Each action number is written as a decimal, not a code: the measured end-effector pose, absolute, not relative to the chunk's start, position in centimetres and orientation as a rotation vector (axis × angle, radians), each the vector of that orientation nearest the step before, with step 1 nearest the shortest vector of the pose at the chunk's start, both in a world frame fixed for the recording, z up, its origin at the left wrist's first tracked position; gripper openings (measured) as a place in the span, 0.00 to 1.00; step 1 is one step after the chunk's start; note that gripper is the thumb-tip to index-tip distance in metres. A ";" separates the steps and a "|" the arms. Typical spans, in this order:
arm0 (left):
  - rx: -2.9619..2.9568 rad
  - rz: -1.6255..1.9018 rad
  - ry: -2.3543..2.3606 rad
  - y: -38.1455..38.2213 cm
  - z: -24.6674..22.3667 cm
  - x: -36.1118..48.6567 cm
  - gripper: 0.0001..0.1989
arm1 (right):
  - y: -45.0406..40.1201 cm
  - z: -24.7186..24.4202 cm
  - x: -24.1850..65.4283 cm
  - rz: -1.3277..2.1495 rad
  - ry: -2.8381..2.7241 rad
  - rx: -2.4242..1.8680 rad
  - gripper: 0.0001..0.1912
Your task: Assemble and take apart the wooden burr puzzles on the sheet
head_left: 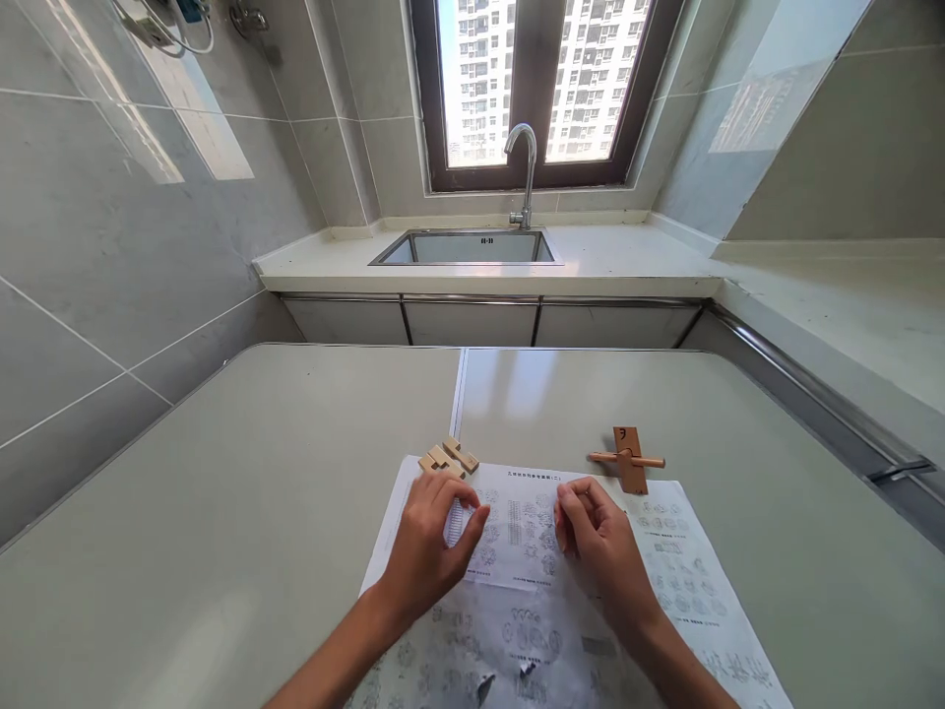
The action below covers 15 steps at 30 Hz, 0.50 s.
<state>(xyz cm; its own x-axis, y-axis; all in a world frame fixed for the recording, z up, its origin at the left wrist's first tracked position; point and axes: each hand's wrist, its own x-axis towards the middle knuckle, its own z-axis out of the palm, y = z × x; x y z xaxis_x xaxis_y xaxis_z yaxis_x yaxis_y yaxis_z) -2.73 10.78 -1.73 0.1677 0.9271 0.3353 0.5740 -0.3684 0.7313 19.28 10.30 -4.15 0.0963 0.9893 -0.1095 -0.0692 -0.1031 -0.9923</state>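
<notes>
My left hand (435, 532) hovers over the printed sheet (517, 596), its fingers curved and a small gap showing between thumb and forefinger. Nothing shows in it. Just beyond its knuckles lie several small notched wooden blocks (449, 458), partly on the sheet's far edge. My right hand (598, 537) is over the sheet's right half, thumb and fingers pressed together. Whatever it may hold is hidden. Past it lies a flat brown wooden piece (629, 475) with a dark mark, crossed by a thin wooden rod (650, 462).
The pale table (221, 512) has a seam running down its middle. Small dark torn spots show in the sheet near the front. Beyond the table stands a counter (627, 251) with a sink (472, 248) and a tap (529, 177) under a window. A tiled wall (133, 246) rises at left.
</notes>
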 end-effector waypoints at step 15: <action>2.435 0.755 1.768 14.1 -4.1 -4.9 0.20 | 10.0 -4.0 19.0 1.193 -1.252 -1.320 0.25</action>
